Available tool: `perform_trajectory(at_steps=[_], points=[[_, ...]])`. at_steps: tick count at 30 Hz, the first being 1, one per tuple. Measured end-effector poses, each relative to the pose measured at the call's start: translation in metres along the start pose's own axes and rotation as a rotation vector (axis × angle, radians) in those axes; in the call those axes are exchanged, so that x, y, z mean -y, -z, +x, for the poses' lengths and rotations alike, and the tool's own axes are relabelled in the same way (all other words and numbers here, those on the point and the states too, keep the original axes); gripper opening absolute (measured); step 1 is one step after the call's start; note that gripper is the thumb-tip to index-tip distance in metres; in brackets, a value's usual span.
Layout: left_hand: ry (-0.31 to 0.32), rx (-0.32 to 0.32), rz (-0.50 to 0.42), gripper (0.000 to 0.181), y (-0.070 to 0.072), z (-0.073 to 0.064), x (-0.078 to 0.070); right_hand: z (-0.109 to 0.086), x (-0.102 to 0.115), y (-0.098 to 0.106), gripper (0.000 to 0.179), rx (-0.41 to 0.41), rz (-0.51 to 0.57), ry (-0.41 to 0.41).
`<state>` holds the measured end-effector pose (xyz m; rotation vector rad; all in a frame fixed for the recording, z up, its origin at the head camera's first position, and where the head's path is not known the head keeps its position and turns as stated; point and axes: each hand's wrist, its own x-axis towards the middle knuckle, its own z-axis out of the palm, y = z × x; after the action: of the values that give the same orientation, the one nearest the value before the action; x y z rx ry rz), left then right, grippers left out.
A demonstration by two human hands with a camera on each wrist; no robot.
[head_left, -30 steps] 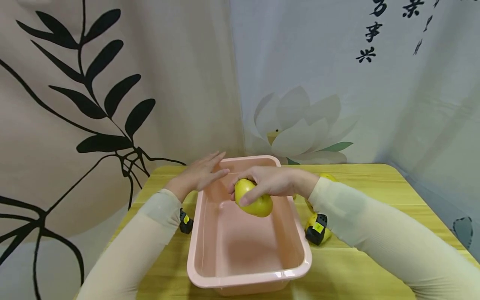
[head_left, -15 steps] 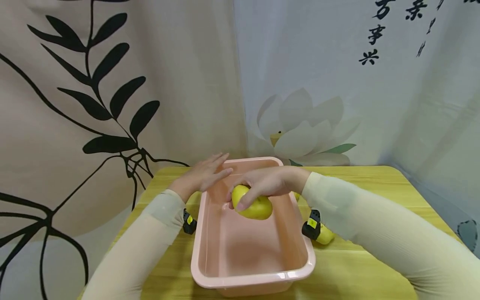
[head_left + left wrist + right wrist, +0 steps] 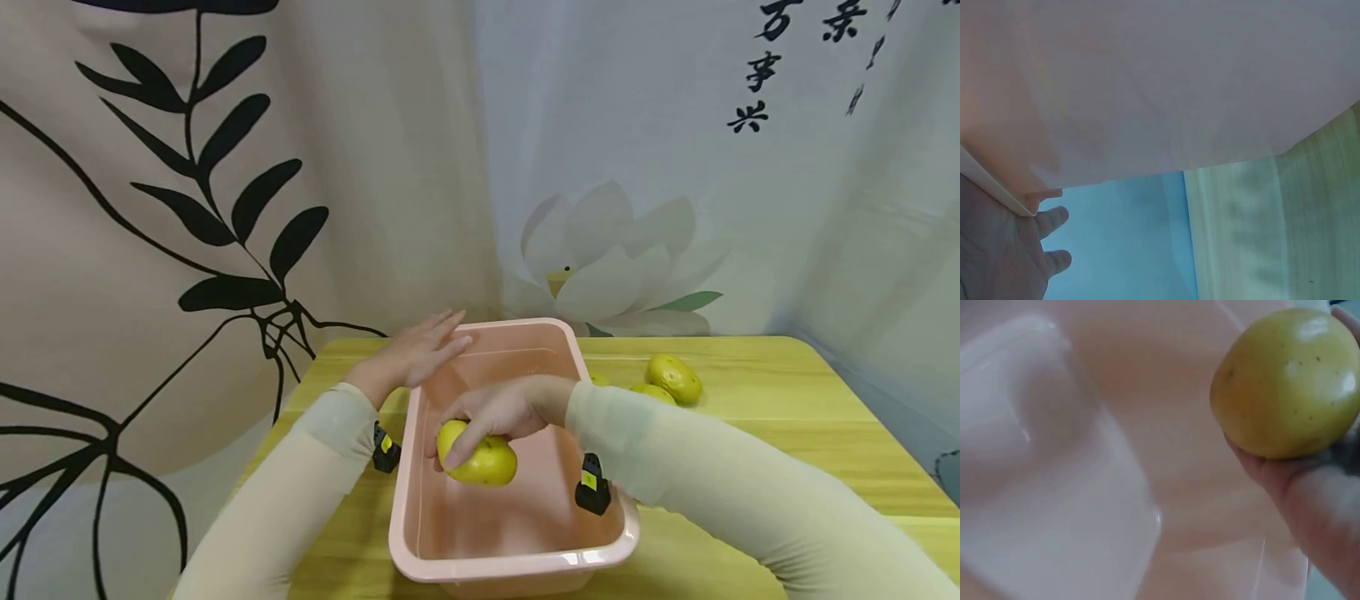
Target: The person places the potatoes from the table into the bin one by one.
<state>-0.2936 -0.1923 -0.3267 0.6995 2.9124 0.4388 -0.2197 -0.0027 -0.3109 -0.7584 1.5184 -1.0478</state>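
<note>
A pink plastic basin stands on the table in the head view. Over its inside my right hand grips a yellow potato, thumb on top of it. In the right wrist view the potato looks smooth and glossy with small dark specks, and the basin floor shows below. My left hand rests at the basin's far left rim with its fingers stretched out. In the left wrist view the fingers reach past the rim beside the basin's outer wall.
To the right of the basin, several more yellow potatoes lie on the wooden table, partly hidden by the right sleeve. Black wrist cameras hang under both wrists. A printed curtain closes off the back.
My right hand has moved left and nearer with the potato, lower in the view over the basin. More potatoes at the right now show. The left hand stays at the rim.
</note>
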Motion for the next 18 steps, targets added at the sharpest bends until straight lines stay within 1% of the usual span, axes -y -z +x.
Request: perform_trajectory(at_steps=[4, 7, 12, 14, 18], points=[[0.004, -0.004, 0.008, 0.078, 0.0, 0.001, 0.0, 0.007, -0.006, -0.003, 0.046, 0.008, -0.012, 0.005], [0.003, -0.003, 0.014, 0.078, 0.0, 0.001, -0.001, 0.01, -0.008, -0.006, 0.042, 0.012, -0.042, -0.007], [-0.001, 0.005, 0.025, 0.078, 0.0, 0.001, -0.002, 0.015, -0.013, -0.012, 0.038, 0.044, -0.113, -0.029], [-0.001, 0.003, 0.027, 0.078, 0.0, 0.002, -0.002, 0.016, -0.014, -0.012, 0.039, 0.06, -0.114, -0.021], [0.001, -0.001, 0.029, 0.078, -0.001, 0.003, -0.001, 0.016, -0.016, -0.01, 0.045, 0.12, -0.085, -0.011]])
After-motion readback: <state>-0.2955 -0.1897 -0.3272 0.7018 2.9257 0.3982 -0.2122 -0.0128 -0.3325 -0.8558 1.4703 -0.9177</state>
